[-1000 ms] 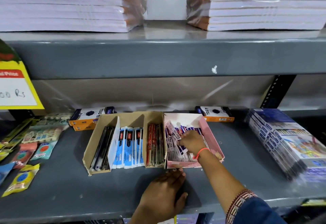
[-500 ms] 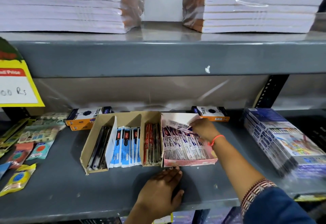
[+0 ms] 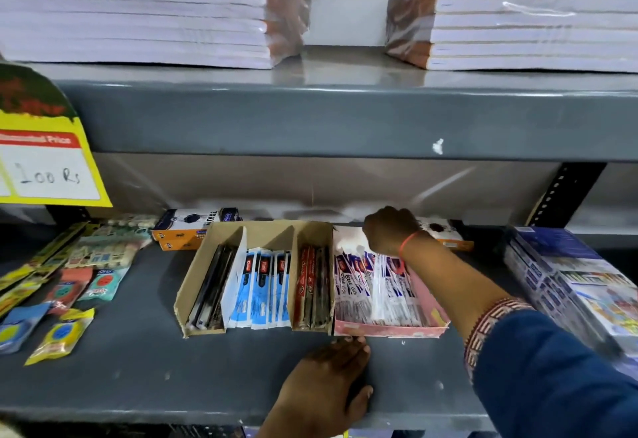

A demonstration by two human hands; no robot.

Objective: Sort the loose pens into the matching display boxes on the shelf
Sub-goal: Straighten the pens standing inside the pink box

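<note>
A pink display box (image 3: pixel 390 331) full of white-and-purple pen packets (image 3: pixel 366 285) stands on the grey shelf (image 3: pixel 155 379). To its left, touching it, is a brown cardboard box (image 3: pixel 188 285) with compartments of black pens (image 3: pixel 210 285), blue packets (image 3: pixel 266 285) and red pens (image 3: pixel 310 285). My left hand (image 3: pixel 328 379) lies flat on the shelf, fingertips against the pink box's front wall. My right hand (image 3: pixel 390 230) is curled over the back end of the pink box, above the packets' top ends. What its fingers grip is hidden.
Orange-and-white boxes (image 3: pixel 190 227) lie behind the display boxes. A stack of blue packs (image 3: pixel 569 282) sits at the right, and loose sachets (image 3: pixel 58 334) are spread at the left. A yellow price sign (image 3: pixel 45 161) hangs at the left. Wrapped notebook stacks (image 3: pixel 138 13) fill the upper shelf.
My right hand has moved from the middle of the pink box to its back end. The packets now lie in an even row. My left hand has stayed at the box's front.
</note>
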